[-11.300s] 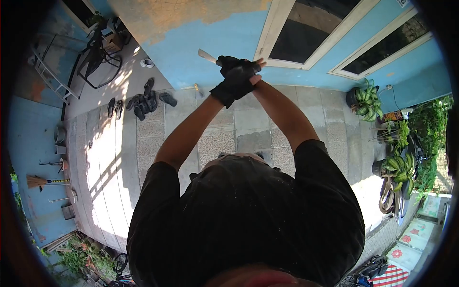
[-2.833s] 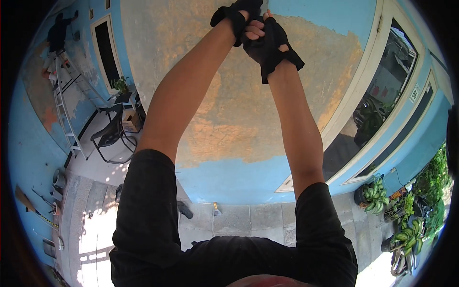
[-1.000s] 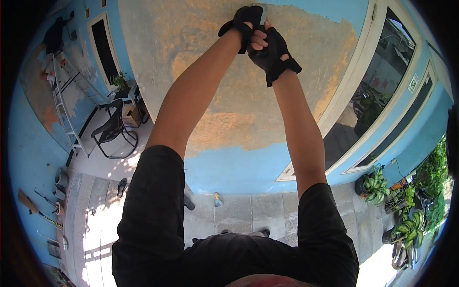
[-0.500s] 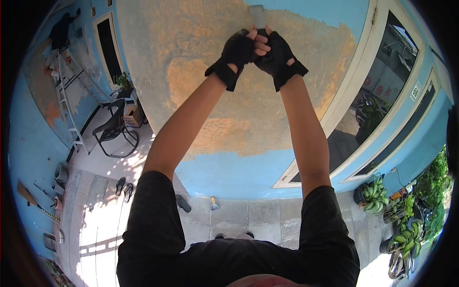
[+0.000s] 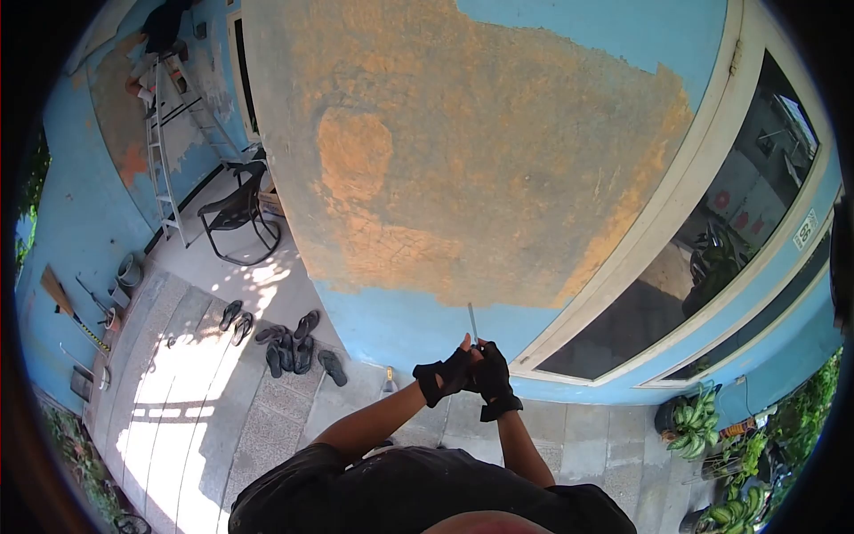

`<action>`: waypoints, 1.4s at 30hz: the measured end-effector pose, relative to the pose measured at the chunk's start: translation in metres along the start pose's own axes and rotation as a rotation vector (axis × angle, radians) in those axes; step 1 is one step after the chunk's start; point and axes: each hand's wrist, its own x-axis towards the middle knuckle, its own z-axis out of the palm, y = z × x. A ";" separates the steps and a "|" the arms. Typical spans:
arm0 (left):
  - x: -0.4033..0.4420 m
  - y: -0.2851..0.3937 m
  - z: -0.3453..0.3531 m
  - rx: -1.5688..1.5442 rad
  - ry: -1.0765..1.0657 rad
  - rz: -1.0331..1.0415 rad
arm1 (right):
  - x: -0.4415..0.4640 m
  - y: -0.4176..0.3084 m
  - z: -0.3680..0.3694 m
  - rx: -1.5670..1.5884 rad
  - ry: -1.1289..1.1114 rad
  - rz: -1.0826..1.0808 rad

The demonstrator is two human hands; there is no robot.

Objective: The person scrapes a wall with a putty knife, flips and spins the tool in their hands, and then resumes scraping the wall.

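Note:
Both my hands, in black fingerless gloves, are together low in front of the wall. My left hand has its fingers closed against the other hand, around the handle area of a scraper. My right hand is closed on the same scraper, whose thin blade points up, seen nearly edge-on. Behind it the wall shows a large bare grey and orange patch with blue paint above and below. Whether the blade touches the wall I cannot tell.
A second scraper lies at the wall's foot. Several sandals are on the floor at left. Beyond stand a black chair and a ladder with a person on it. A glass door and potted plants are at right.
My hands have come down from the upper part of the bare patch to near its lower edge, still together on the scraper. The view has shifted, showing more sandals.

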 end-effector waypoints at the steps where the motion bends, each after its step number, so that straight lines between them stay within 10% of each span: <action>1: 0.009 -0.008 0.008 -0.076 -0.082 -0.007 | 0.000 0.007 -0.007 0.002 -0.009 0.002; 5: -0.011 -0.005 0.064 0.168 -0.131 0.120 | 0.013 -0.001 -0.064 0.229 0.048 0.301; 27: -0.062 0.092 0.077 0.174 -0.163 0.450 | 0.041 -0.084 -0.089 0.419 -0.058 0.218; 42: -0.136 0.211 0.083 0.607 -0.190 0.771 | 0.064 -0.211 0.027 -0.003 0.091 -0.285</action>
